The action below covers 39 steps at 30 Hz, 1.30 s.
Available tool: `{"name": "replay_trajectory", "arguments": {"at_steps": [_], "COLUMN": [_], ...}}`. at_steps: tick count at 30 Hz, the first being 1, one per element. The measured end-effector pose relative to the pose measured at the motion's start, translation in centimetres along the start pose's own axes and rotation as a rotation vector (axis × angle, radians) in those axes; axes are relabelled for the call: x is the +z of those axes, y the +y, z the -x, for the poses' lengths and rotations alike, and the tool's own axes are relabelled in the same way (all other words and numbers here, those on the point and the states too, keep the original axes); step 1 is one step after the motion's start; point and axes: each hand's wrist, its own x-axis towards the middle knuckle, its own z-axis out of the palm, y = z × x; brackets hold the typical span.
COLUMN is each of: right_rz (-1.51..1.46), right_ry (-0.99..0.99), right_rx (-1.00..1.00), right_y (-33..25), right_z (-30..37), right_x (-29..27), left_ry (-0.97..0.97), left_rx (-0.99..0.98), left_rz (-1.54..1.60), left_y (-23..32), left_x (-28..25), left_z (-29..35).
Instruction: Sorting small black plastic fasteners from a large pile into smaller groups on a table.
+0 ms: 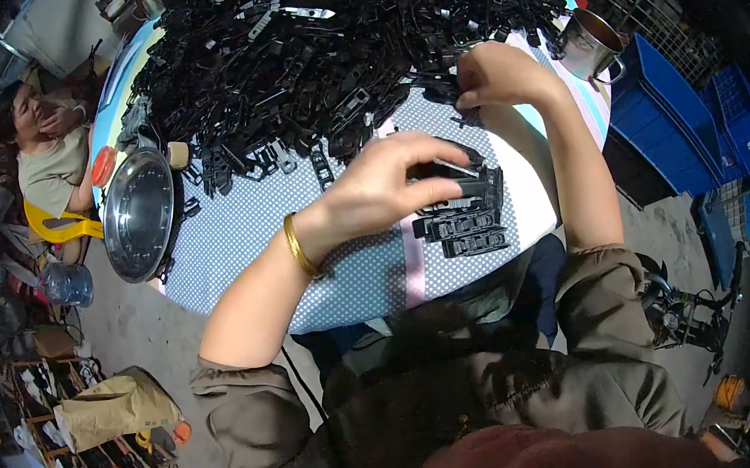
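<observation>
A large heap of black plastic clip-like parts (283, 78) covers the far half of the table. Nearer me, several of the same parts are lined up in a small stack (471, 223) by the front right edge. My left hand (378, 183), with a gold bangle at its wrist, has its thumb and fingers around a black plastic part (471, 184) at the far end of that stack. At the right edge of the heap my right hand (505, 76) is closed with curled fingertips. Whatever it pinches is hidden beneath the fingers.
A round table with a patterned cloth (335, 285) bears everything. A steel bowl (140, 214) and a red lid (103, 167) lie at its left edge, a metal mug (589, 43) at its right. A person (51, 151) sits at left. Blue crates (658, 118) stand at right.
</observation>
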Motion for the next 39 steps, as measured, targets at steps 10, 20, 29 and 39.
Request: {"name": "replay_trajectory", "arguments": {"at_steps": [10,20,29,39], "right_rz": [-1.028,-0.85,-0.034,-1.094], "right_ry": [0.034,0.229,0.537,0.457], "right_rx": [-0.184,-0.161,-0.163,-0.238], "right_y": [-5.2,-3.8,-5.6,-3.5], "right_z": [-0.2,-1.5,-2.4,-1.9], "right_x": [0.9,2.0,5.2,1.8], "left_ry": [0.591,0.722,0.839,0.644], "left_rx": [0.235,0.068,-0.247,-0.412], "left_rz": [-0.734,-0.584,0.186,0.531], "left_y": [-0.4,0.3,-0.7,-2.8], "left_x": [-3.8,-4.1,-4.8,-4.1], "left_z": [-0.3,-0.2,-0.2,-0.2]}}
